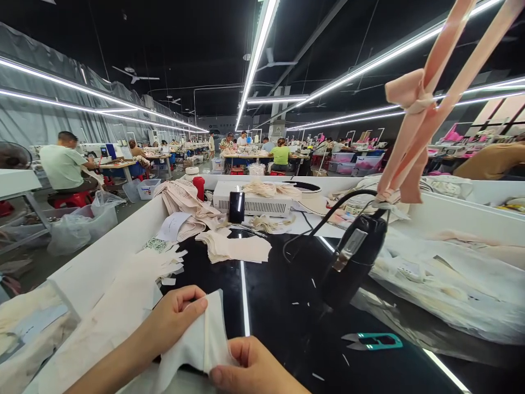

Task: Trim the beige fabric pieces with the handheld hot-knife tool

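Between my two hands is a pale fabric piece (192, 342) with a cream strip running along it. My left hand (180, 312) pinches its upper left part between thumb and fingers. Lower right, my right hand (250, 366) is closed on the piece's bottom right edge. Thread snips (373, 341) with a teal handle lie on the black tabletop (287, 312) to the right of my right hand. Beyond my hands rests a stack of cut cream fabric pieces (235, 246). Left of my left hand, more pale fabric (106, 301) is spread out.
A black handheld electric tool (356, 251) hangs from pink fabric straps (426, 104) at right. Behind stand a white vented box (254, 200), a phone (237, 207) and a red bottle (198, 187). A plastic-covered bundle (443, 290) lies right. Other people work at tables farther off.
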Available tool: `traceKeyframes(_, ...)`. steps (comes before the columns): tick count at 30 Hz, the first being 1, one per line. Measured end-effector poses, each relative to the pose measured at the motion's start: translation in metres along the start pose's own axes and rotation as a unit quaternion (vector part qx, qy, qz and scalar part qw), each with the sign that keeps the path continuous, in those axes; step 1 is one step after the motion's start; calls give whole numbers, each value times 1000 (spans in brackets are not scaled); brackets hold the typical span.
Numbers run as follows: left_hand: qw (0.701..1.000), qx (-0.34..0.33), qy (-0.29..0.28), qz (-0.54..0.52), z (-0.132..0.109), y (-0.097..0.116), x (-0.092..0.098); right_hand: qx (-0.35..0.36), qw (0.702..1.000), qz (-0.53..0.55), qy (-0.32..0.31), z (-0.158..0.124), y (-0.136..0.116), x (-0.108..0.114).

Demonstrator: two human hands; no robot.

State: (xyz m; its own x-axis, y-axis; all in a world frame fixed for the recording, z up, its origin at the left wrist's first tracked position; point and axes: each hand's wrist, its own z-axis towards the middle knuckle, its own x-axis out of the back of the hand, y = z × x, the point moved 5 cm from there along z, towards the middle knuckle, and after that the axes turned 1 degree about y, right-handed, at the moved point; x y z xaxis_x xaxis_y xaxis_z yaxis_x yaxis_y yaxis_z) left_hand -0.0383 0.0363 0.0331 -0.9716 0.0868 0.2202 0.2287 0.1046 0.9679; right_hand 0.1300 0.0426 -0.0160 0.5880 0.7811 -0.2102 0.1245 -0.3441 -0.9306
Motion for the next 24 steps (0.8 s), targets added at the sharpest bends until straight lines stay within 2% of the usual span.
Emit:
traceKeyframes(4,1000,-13,2,18,2,1,1,-2,1000,-22,17,-4,-6,3)
traceKeyframes(8,999,-11,-14,32,9,-5,-8,-8,996,-84,23,-18,-14,4)
traceKeyframes(11,995,-32,-32,93,17,-5,-17,-9,981,-170,88,-30,-18,12)
traceKeyframes(13,979,-77,-8,187,21,0,-19,-4,962,-232,144,-37,-21,21)
traceKeyframes(14,962,-115,22,248,22,4,-19,-2,950,-263,170,-41,-22,27)
traceKeyframes(16,900,-210,84,372,19,13,-23,4,925,-319,206,-48,-22,38)
traceKeyframes(17,863,-258,97,423,16,16,-29,8,915,-341,216,-51,-22,43)
traceKeyframes(19,802,-334,83,489,8,16,-44,14,901,-369,228,-56,-19,51)
traceKeyframes(21,769,-378,46,513,1,10,-61,20,894,-384,232,-62,-16,54)
traceKeyframes(24,748,-406,16,524,-8,3,-77,34,888,-397,229,-73,-15,54)
